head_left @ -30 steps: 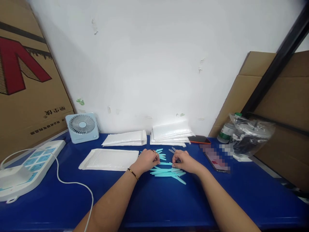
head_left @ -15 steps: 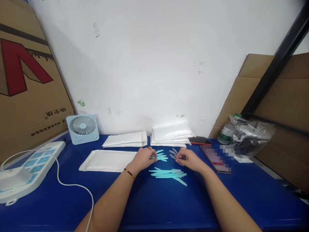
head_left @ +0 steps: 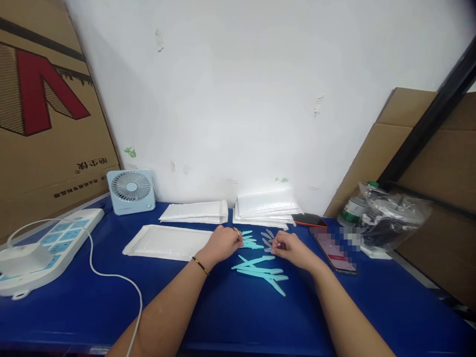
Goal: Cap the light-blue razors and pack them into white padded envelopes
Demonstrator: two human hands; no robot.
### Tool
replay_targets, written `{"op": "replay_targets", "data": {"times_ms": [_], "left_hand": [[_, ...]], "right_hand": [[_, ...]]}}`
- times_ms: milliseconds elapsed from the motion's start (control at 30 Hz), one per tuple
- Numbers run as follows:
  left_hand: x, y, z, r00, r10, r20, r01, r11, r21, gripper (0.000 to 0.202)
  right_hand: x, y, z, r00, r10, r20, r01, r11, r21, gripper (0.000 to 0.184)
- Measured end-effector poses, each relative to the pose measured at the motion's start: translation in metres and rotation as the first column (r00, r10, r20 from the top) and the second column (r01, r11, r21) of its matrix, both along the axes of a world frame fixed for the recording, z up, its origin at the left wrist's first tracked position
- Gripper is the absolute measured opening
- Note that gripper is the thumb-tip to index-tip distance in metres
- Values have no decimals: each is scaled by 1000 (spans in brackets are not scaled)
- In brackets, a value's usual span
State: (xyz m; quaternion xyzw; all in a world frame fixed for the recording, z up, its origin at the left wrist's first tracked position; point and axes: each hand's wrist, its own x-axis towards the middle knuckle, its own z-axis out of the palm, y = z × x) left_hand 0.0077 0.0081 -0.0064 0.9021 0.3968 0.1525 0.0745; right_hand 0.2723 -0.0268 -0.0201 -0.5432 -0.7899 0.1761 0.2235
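Note:
Several thin turquoise plastic pieces lie in a loose pile on the blue table. A second small cluster of turquoise pieces lies just behind it, beside some pale grey pieces. My left hand, with a ring and a bracelet, is curled with its fingertips pinched on the rear turquoise cluster. My right hand is curled too, its fingertips pinched at the grey pieces. A flat white padded envelope lies just left of my left hand.
Two stacks of white envelopes sit against the wall. A small blue fan and a white power strip with its cable are at the left. A phone, a bottle and a plastic bag are at the right. Cardboard stands on both sides.
Both hands have moved back from the front pile to the rear pieces. The front turquoise pile now lies uncovered. The camera has tilted slightly.

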Motion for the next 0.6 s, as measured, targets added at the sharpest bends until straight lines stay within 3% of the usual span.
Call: {"op": "replay_targets", "data": {"times_ms": [100, 167, 367, 600], "left_hand": [[-11, 9, 2, 993, 119, 0, -119, 993, 15, 19], [-14, 11, 1, 992, 126, 17, -126, 992, 7, 16], [-2, -5, 0, 997, -36, 71, 39, 998, -45, 20], [9, -14, 0, 993, -121, 11, 122, 987, -107, 25]], "right_hand": [[10, 7, -3, 987, -152, -54, 156, 982, 101, 18], [11, 7, -3, 983, -171, -66, 179, 974, 141, 20], [-10, -6, 6, 994, 73, 84, -72, 997, -25, 17], [-19, -9, 7, 987, 109, 118, -104, 993, -52, 14]]}}
